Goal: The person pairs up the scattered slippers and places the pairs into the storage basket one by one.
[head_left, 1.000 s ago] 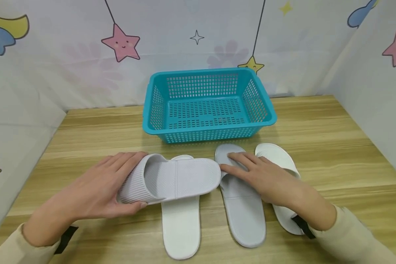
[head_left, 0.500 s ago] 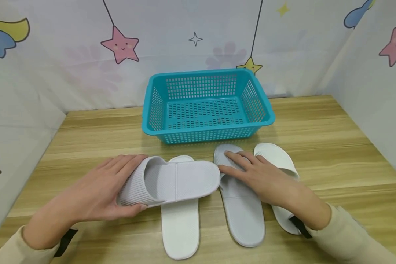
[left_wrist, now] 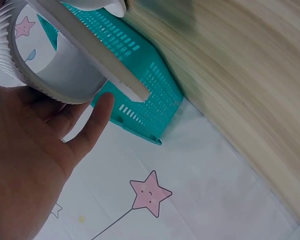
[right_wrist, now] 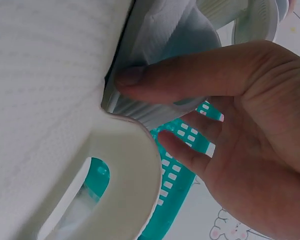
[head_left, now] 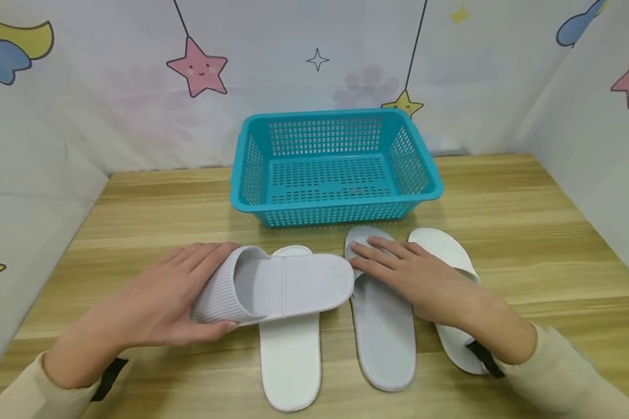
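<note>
Four slippers, two gray and two white, lie below one teal basket point(head_left: 335, 208) on a wood-grain table point(head_left: 545, 244). The left hand point(head_left: 170, 299) pinches the toe end of one gray slipper point(head_left: 314, 282) between thumb and fingers, sideways across one white slipper point(head_left: 292, 366), whose middle it hides. The right hand point(head_left: 424, 279), fingers close together, grips the other gray slipper point(head_left: 385, 343) at its strap, which the hand mostly covers; the right forearm hides part of the other white slipper point(head_left: 442, 250). Both sleeves point(head_left: 561, 366) are cut off by the frame.
</note>
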A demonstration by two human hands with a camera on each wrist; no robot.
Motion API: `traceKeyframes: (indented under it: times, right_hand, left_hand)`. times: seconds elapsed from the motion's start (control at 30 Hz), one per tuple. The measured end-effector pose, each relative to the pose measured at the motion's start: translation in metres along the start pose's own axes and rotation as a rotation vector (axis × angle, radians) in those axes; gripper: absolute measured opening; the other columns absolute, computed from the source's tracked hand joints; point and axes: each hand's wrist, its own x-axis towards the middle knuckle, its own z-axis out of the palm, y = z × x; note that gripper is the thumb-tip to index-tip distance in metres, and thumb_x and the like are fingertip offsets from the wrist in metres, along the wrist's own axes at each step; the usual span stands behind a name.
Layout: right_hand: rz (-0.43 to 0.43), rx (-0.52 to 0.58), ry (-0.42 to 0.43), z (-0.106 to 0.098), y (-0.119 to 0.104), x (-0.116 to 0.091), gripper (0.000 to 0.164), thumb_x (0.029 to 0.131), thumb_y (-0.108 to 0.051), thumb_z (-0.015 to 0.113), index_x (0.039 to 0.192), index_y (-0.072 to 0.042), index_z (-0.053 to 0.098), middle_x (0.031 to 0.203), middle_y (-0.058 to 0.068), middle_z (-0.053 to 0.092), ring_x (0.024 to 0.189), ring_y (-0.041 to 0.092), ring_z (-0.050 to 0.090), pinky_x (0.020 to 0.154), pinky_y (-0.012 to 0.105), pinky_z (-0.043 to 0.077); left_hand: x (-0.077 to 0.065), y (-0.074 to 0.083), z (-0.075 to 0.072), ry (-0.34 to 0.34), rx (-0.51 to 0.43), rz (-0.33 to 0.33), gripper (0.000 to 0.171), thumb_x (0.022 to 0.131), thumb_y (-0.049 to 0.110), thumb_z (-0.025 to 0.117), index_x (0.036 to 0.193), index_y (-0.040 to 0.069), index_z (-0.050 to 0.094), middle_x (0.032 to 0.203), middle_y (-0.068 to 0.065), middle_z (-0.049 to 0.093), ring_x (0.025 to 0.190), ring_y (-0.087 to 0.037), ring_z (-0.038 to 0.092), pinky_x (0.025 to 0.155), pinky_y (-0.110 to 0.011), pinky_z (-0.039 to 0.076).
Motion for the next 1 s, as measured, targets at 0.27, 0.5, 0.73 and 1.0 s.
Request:
traceKeyframes:
  times: [0.27,0.5,0.73,1.0]
  right_hand:
    - [0.013,0.083,-0.014,-0.013,0.004,-0.001,0.110,0.068,0.031,0.072,0.163,-0.017,0.044,0.173,0.001,0.036,0.159,0.034,0.032,0.109,0.065,0.047]
    - [-0.032,0.155,0.052,-0.029,0.007,-0.006,0.110,0.066,0.029,0.057,0.164,-0.019,0.044,0.171,0.000,0.038,0.161,0.033,0.028,0.111,0.067,0.043]
    - [-0.031,0.198,0.047,-0.034,0.003,-0.011,0.108,0.068,0.011,0.077,0.165,-0.014,0.036,0.175,0.005,0.029,0.163,0.032,0.020,0.118,0.063,0.037]
    - [-0.017,0.232,0.085,-0.038,0.002,-0.016,0.110,0.069,-0.011,0.087,0.165,-0.009,0.032,0.172,0.008,0.033,0.163,0.031,0.022,0.128,0.052,0.023]
  left_hand:
    - [-0.002,0.000,-0.003,0.003,0.004,-0.024,0.099,0.087,0.067,0.077,0.156,0.004,0.045,0.137,-0.010,0.063,0.121,-0.030,0.063,0.099,-0.057,0.052]
    - [-0.003,-0.002,-0.003,-0.009,0.000,-0.033,0.099,0.087,0.066,0.078,0.157,0.004,0.044,0.139,-0.010,0.062,0.122,-0.029,0.063,0.100,-0.056,0.052]
    - [-0.003,-0.001,-0.005,-0.012,0.003,-0.049,0.099,0.086,0.066,0.079,0.157,0.005,0.044,0.139,-0.009,0.062,0.122,-0.029,0.062,0.100,-0.056,0.052]
    - [-0.006,-0.002,-0.005,-0.002,0.004,-0.053,0.099,0.085,0.065,0.080,0.156,0.004,0.045,0.137,-0.010,0.064,0.121,-0.030,0.063,0.098,-0.056,0.053]
